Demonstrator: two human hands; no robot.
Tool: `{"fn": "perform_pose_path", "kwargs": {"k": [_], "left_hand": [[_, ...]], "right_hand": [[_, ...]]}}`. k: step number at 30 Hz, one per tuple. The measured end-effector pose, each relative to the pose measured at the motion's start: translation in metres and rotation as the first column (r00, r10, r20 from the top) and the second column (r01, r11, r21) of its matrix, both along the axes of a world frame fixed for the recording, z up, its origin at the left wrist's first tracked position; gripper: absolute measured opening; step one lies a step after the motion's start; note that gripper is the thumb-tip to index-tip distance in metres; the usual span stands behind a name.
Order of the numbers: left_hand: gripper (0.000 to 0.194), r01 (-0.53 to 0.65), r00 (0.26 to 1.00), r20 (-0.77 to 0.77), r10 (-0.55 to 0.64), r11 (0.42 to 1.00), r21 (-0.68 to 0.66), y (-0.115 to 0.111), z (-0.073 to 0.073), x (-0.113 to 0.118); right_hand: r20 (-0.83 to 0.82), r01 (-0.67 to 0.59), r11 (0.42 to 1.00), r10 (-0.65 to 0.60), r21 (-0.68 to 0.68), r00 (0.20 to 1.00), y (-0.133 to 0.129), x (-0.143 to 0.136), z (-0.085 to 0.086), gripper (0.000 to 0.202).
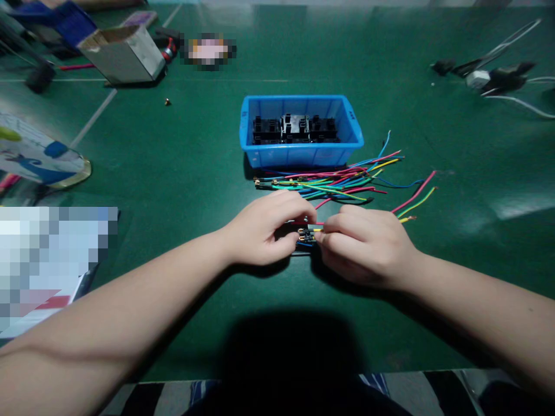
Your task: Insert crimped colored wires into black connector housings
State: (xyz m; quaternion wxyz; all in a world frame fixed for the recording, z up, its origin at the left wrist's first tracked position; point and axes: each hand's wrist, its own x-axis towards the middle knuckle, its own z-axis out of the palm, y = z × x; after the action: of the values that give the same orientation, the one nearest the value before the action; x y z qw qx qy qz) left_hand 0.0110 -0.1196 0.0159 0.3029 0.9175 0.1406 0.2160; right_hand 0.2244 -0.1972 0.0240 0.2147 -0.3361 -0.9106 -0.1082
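A small black connector (307, 234) with metal terminals lies between my hands on the green table. My left hand (275, 228) is curled round its left side, thumb and fingers closed on it. On its right, my right hand (366, 242) is closed, fingertips pinching the yellow wire at the connector. Red, green-yellow and yellow wires (414, 201) stick out beyond my right hand. Just behind the hands lies a bundle of coloured wires (329, 182) with metal terminals at the left ends. My palms hide part of the connector.
Behind the wires stands a blue bin (299, 156) holding several black parts (318, 128). A white box (125, 58) and a printed container (41, 153) are at the left. Cables with a plug (479, 80) lie at the back right. A small brass piece (167, 101) is left of the bin.
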Motion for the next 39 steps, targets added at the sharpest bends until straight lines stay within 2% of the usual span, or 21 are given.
{"fn": "perform_pose_path", "kwargs": {"k": [4, 12, 20, 39], "left_hand": [[0.024, -0.008, 1.0, -0.003, 0.008, 1.0, -0.006, -0.0009, 0.0005, 0.0], [0.024, 0.008, 1.0, 0.018, -0.008, 1.0, 0.006, -0.0004, -0.0013, -0.0004], [0.024, 0.003, 1.0, 0.016, -0.003, 1.0, -0.006, -0.0004, -0.0001, 0.0002], [0.027, 0.0, 1.0, -0.001, 0.0, 1.0, -0.018, -0.0009, -0.0002, 0.0]], "right_hand": [[0.007, -0.028, 0.999, 0.028, -0.039, 1.0, 0.0004, 0.0005, 0.0026, 0.022], [-0.028, -0.035, 0.999, 0.035, -0.009, 0.999, 0.0018, 0.001, -0.0015, 0.018], [-0.076, -0.05, 0.998, 0.047, -0.04, 0.996, 0.0019, 0.001, -0.002, 0.012], [-0.089, -0.05, 0.998, 0.046, -0.041, 0.995, 0.0011, 0.0013, -0.0016, 0.013]]}}
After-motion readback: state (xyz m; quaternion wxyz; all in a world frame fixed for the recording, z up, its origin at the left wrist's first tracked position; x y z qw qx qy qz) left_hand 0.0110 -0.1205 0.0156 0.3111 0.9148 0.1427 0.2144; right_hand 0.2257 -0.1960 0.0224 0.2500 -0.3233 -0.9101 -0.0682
